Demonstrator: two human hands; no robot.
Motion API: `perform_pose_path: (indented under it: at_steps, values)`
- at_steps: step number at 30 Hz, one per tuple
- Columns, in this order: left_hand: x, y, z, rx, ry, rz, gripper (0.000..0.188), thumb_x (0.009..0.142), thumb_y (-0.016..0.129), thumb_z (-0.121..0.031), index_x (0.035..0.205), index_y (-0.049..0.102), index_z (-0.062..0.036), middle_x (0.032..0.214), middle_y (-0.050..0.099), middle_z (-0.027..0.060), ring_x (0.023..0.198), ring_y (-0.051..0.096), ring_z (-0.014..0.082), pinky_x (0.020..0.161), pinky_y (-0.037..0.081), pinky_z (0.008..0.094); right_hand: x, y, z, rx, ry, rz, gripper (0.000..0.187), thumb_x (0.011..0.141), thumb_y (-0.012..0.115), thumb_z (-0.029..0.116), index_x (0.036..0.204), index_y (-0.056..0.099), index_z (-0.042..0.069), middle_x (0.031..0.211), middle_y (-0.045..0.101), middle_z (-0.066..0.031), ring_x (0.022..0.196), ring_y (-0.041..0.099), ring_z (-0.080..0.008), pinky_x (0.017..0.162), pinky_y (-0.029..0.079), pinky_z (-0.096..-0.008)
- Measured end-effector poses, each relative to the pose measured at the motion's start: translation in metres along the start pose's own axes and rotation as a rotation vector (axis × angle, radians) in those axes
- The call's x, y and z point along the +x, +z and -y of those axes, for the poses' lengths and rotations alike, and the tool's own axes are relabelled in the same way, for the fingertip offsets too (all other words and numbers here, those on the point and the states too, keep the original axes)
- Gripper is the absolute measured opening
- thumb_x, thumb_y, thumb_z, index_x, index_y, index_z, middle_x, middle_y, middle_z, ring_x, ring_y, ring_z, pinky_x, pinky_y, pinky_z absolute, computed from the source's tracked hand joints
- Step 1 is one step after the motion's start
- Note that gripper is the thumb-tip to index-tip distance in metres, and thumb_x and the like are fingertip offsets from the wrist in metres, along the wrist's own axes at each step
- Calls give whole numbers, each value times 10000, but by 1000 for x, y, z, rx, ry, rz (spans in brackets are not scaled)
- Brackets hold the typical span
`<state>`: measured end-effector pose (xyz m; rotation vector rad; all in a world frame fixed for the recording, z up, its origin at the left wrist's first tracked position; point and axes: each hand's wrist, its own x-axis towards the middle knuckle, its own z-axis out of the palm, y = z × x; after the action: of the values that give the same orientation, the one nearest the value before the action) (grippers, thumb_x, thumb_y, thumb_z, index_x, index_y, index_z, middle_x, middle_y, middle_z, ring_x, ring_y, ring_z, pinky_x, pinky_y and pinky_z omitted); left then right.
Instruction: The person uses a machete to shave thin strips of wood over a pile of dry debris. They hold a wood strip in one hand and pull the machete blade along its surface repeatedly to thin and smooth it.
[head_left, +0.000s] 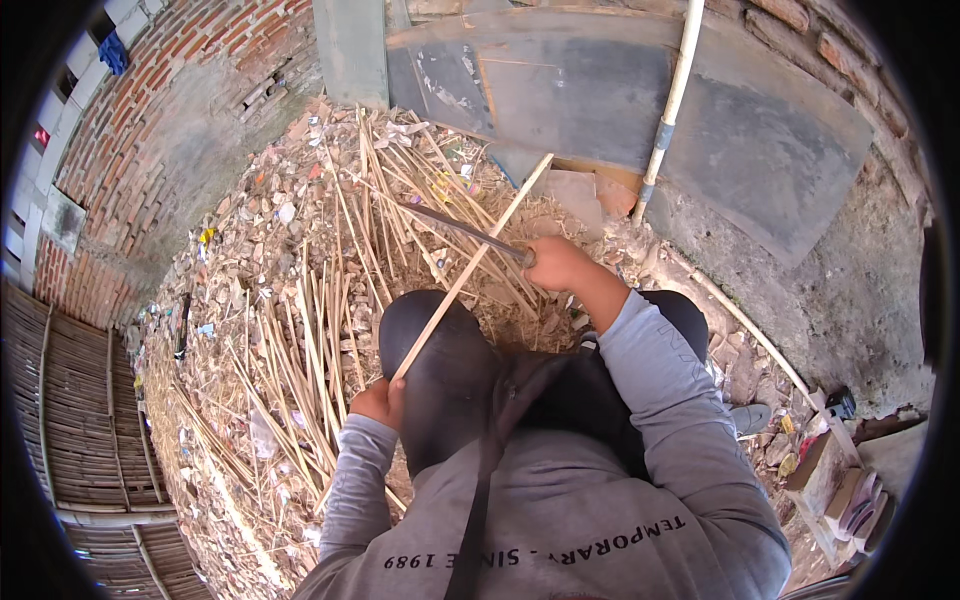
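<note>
My left hand is closed round the lower end of a long pale bamboo strip, which slants up and away to the right across my left knee. In my right hand is the handle of a long dark-bladed knife. Its blade points to the far left and crosses the strip near the strip's upper part; whether the two touch, I cannot tell. Several loose bamboo strips lie in a heap on the ground left of my knee. More strips are spread out beyond the knife.
Rubble and litter cover the ground. Grey sheet panels lean on the wall ahead, with a white pole against them. A brick wall stands far left, woven bamboo panels nearer left. A wooden box sits at the right.
</note>
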<state>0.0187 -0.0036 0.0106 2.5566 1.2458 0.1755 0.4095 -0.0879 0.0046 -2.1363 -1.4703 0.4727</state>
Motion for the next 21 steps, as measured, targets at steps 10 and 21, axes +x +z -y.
perform_pose_path:
  at_steps: [10,21]
  values:
    - [-2,3,-2,-92,27,-31,455,956,484,-413,734,544,-20,639,575,261,641,579,475,591,446,532,-2,-3,4,-69,31,150,317,695,622,205,966,677,50,923,668,-218,917,636,-390,805,512,-469]
    - [1,2,-2,-42,17,-18,459,969,465,-427,759,552,-28,649,580,257,652,583,471,598,444,529,-7,3,14,-72,-91,41,278,683,626,187,924,684,60,867,666,-206,869,640,-394,770,519,-466]
